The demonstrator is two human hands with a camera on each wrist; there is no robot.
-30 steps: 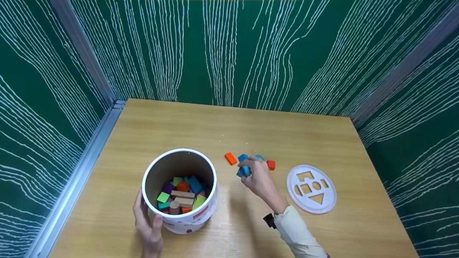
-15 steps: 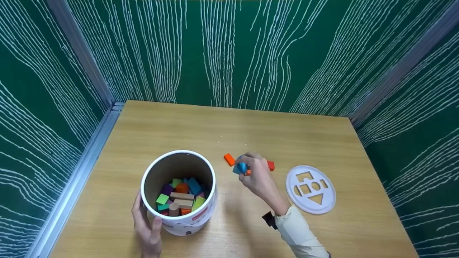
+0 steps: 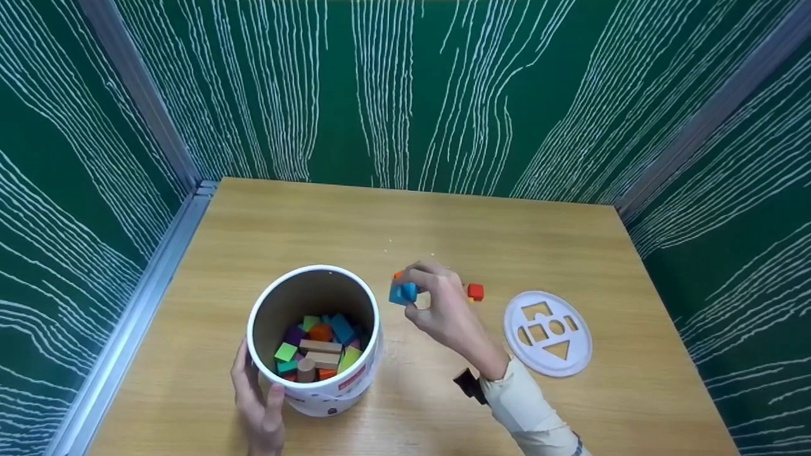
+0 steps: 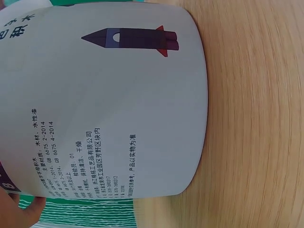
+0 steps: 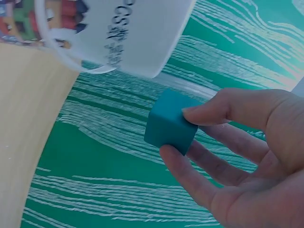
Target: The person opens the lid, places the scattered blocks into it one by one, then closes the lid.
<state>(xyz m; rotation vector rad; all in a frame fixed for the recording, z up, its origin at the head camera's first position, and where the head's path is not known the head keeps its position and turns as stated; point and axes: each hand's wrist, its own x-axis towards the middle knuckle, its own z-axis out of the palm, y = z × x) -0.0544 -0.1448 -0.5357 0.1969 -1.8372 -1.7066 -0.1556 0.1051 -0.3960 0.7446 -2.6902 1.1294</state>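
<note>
A white bucket [image 3: 298,402] stands upright with several coloured and plain wooden blocks inside. Its printed wall [image 4: 118,95] fills much of the left wrist view. Against the bucket's left side rests my left hand [image 3: 261,405], thumb and fingers spread along the wall. My right hand [image 3: 443,304] pinches a blue block [image 3: 402,293] above the table, just right of the bucket's rim. In the right wrist view this block [image 5: 172,121] looks like a cube between thumb and fingertips. An orange block [image 3: 398,275] shows partly behind the hand.
A red block [image 3: 476,291] lies right of my right hand, a bit of yellow beside it. Farther right is a round white lid [image 3: 548,367] with shaped holes. The wooden table [image 3: 329,221] is bounded by green walls with white lines.
My right hand has gathered the blue block, lifted it and moved left towards the bucket. The left hand stays at the bucket's side.
</note>
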